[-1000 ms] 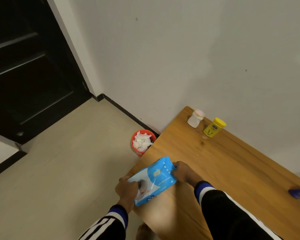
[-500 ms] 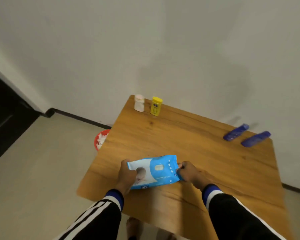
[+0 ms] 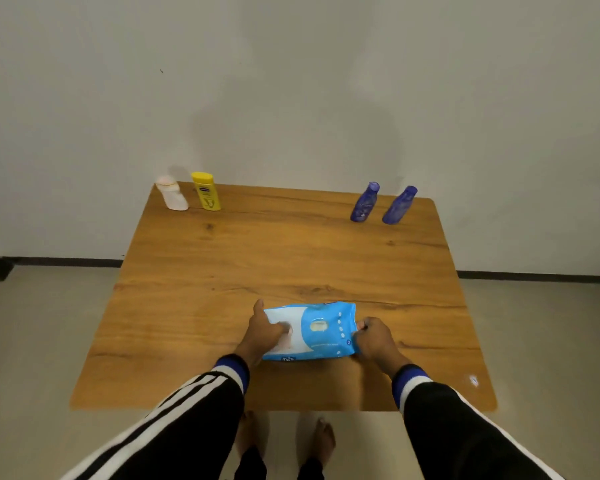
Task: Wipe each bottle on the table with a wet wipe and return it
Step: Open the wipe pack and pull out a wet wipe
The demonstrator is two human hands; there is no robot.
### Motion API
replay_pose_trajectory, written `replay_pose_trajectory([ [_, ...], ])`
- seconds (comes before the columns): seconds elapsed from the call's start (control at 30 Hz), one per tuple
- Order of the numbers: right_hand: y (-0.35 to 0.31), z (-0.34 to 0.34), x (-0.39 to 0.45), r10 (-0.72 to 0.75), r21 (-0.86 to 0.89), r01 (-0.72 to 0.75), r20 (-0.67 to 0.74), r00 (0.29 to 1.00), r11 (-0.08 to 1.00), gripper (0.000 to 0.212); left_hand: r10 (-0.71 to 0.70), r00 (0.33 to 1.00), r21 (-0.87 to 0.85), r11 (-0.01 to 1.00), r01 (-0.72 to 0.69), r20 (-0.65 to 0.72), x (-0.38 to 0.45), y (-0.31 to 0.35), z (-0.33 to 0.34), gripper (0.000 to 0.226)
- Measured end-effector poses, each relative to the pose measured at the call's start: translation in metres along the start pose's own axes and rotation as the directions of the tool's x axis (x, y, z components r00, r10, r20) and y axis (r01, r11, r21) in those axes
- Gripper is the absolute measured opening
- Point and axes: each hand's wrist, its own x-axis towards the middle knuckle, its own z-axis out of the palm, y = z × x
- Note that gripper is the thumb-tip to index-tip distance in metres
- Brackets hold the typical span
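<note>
Table edges: I see the whole wooden table [image 3: 222, 271]. Its far edge meets the wall, its near edge is at my body, and floor shows past its left and right edges.
Open room: I have a broad bare stretch of table between the far row of bottles and the pack near me. There is more bare wood to the left and right of my hands.
Pack: the blue wipe pack [image 3: 321, 330] lies flat near the near edge, about midway across. Its long axis runs left to right, and the oval flap on its top faces up.
Left hand: my left hand [image 3: 262, 336] holds the pack's left end, thumb raised along the far corner, fingers curled onto the top.
Right hand: my right hand [image 3: 373, 339] grips the pack's right end, fingers curled round the edge.
Bottles, count: four, all standing at the far edge with caps up.
Left pair: a white bottle [image 3: 172, 195] and a yellow bottle [image 3: 207, 192] just beside each other at the far left corner, the white one outermost.
Right pair: two purple bottles [image 3: 364, 202] [image 3: 399, 205], near each other at the far right, well apart from the left pair.
Packs, count: one.
</note>
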Motion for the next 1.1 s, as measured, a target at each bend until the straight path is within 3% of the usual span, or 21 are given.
replay_pose_trajectory([
  [0.27, 0.018, 0.004, 0.006, -0.025, 0.017, 0.024, 0.050, 0.998, 1.000, 0.013, -0.020, 0.999, 0.205, 0.978, 0.026, -0.032, -0.002, 0.002, 0.019, 0.099],
  [0.4, 0.017, 0.010, 0.008, -0.086, 0.016, 0.085, 0.075, 0.994, 0.996, 0.020, -0.033, 0.998, 0.212, 0.976, 0.042, -0.044, -0.004, -0.003, 0.013, 0.100],
  [0.53, 0.011, 0.015, 0.004, -0.069, -0.012, 0.072, 0.140, 0.988, 0.997, 0.028, 0.026, 0.998, 0.301, 0.954, -0.008, -0.056, -0.006, -0.009, 0.001, 0.096],
  [0.63, 0.006, 0.017, -0.004, -0.188, -0.106, 0.191, 0.033, 0.982, 0.976, 0.041, 0.108, 0.994, 0.551, 0.830, -0.091, 0.001, -0.011, -0.016, -0.006, 0.086],
  [0.73, -0.006, 0.028, -0.019, -0.423, -0.295, 0.398, -0.025, 0.906, 0.869, 0.026, 0.146, 0.981, 0.747, 0.637, -0.190, 0.126, -0.011, -0.030, -0.014, 0.084],
  [0.8, -0.017, 0.040, -0.027, -0.496, -0.413, 0.452, 0.001, 0.868, 0.791, 0.016, 0.169, 0.965, 0.809, 0.526, -0.262, 0.202, -0.008, -0.038, -0.019, 0.081],
  [0.93, -0.035, 0.064, -0.030, -0.434, -0.572, 0.396, 0.077, 0.898, 0.719, 0.027, 0.178, 0.927, 0.851, 0.370, -0.373, 0.329, -0.001, -0.037, -0.027, 0.079],
  [1.1, -0.050, 0.082, -0.030, -0.345, -0.742, 0.271, 0.057, 0.937, 0.613, 0.016, 0.150, 0.904, 0.838, 0.340, -0.427, 0.399, 0.010, -0.038, -0.035, 0.080],
])
